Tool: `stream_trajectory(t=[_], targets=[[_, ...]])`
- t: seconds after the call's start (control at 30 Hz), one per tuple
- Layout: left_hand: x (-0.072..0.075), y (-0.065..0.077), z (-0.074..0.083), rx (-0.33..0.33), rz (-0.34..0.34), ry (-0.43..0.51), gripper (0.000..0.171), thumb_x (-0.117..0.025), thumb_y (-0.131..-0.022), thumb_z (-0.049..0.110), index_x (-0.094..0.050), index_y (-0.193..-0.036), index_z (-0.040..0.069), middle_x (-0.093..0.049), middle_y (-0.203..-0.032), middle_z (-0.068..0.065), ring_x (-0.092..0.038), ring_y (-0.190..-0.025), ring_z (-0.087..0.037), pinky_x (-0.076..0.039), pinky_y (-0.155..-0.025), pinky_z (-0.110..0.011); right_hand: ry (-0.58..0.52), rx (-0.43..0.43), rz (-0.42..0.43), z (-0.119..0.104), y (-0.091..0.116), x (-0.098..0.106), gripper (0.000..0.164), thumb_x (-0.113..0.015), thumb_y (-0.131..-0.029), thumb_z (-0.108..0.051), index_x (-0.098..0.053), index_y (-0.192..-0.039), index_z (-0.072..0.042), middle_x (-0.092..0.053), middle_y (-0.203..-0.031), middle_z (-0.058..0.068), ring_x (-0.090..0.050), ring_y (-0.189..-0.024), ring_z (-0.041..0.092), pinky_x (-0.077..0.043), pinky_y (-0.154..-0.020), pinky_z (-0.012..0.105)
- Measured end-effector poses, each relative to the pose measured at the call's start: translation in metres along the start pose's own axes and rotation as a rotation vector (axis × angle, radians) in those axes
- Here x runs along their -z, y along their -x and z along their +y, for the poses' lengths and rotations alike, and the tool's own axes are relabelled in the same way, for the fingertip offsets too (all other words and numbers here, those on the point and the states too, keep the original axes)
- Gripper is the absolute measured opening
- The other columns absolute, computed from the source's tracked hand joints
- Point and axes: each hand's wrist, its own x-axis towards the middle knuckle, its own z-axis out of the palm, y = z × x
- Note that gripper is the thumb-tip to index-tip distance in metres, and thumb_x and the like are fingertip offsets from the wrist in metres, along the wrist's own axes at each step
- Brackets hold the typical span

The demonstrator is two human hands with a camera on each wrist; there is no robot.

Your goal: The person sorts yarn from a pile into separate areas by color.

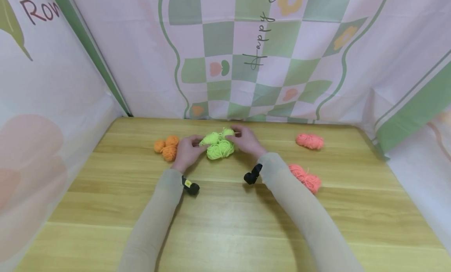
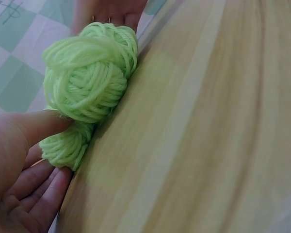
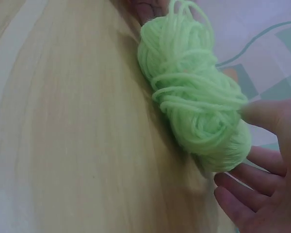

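Note:
Three bundles of bright green yarn sit pressed together near the back of the table: a front skein (image 1: 220, 150), a back-left ball (image 1: 210, 139) and a back-right ball (image 1: 228, 133). My left hand (image 1: 188, 151) holds the back-left ball between thumb and fingers; in the left wrist view its thumb lies against the green yarn (image 2: 65, 145). From the other side, my right hand (image 1: 246, 140) grips the back-right ball, thumb on the yarn and fingers curved behind it. In the right wrist view, the front skein (image 3: 199, 107) hides part of the ball.
Orange yarn balls (image 1: 169, 152) lie in a cluster just left of my left hand. To the right are two pink yarn skeins, one farther back (image 1: 310, 141) and one nearer (image 1: 310, 181), partly behind my right sleeve. A patterned curtain (image 1: 246, 99) hangs at the table's back edge.

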Motion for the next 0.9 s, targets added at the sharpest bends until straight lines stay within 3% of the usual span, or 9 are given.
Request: stream_trajectory(t=[0.1, 0.33, 0.6, 0.9], targets=[[0.001, 0.001, 0.000, -0.003, 0.001, 0.000, 0.037, -0.080, -0.090, 0.021, -0.072, -0.123, 0.004, -0.072, -0.117, -0.012, -0.066, -0.106, -0.025, -0.053, -0.094, -0.037, -0.014, -0.013, 0.008, -0.002, 0.004, 0.005, 0.065, -0.069, -0.098, -0.033, -0.045, -0.150, -0.002, -0.049, -0.150, 0.017, -0.051, -0.131, 0.035, -0.045, -0.106, 0.046], [0.001, 0.001, 0.000, -0.010, 0.001, -0.001, 0.037, -0.080, -0.091, 0.022, -0.072, -0.122, 0.005, -0.072, -0.117, -0.012, -0.066, -0.105, -0.025, -0.053, -0.093, -0.036, -0.006, 0.054, 0.047, -0.009, 0.014, 0.021, 0.067, -0.068, -0.098, -0.037, -0.044, -0.151, -0.004, -0.049, -0.150, 0.016, -0.049, -0.132, 0.037, -0.042, -0.109, 0.050], [0.001, 0.001, 0.001, -0.004, -0.001, 0.001, 0.037, -0.080, -0.091, 0.022, -0.072, -0.122, 0.005, -0.072, -0.117, -0.012, -0.066, -0.105, -0.025, -0.053, -0.093, -0.037, -0.018, 0.126, 0.069, -0.015, 0.025, 0.039, 0.062, -0.068, -0.099, -0.031, -0.047, -0.148, -0.001, -0.050, -0.149, 0.018, -0.048, -0.133, 0.034, -0.038, -0.112, 0.047], [0.001, 0.002, 0.003, 0.000, -0.007, 0.001, 0.037, -0.080, -0.091, 0.022, -0.071, -0.123, 0.005, -0.071, -0.118, -0.012, -0.066, -0.106, -0.025, -0.053, -0.094, -0.037, -0.050, 0.173, 0.097, -0.018, 0.039, 0.061, 0.067, -0.071, -0.097, -0.033, -0.045, -0.149, 0.000, -0.050, -0.147, 0.022, -0.047, -0.135, 0.037, -0.036, -0.114, 0.047]])
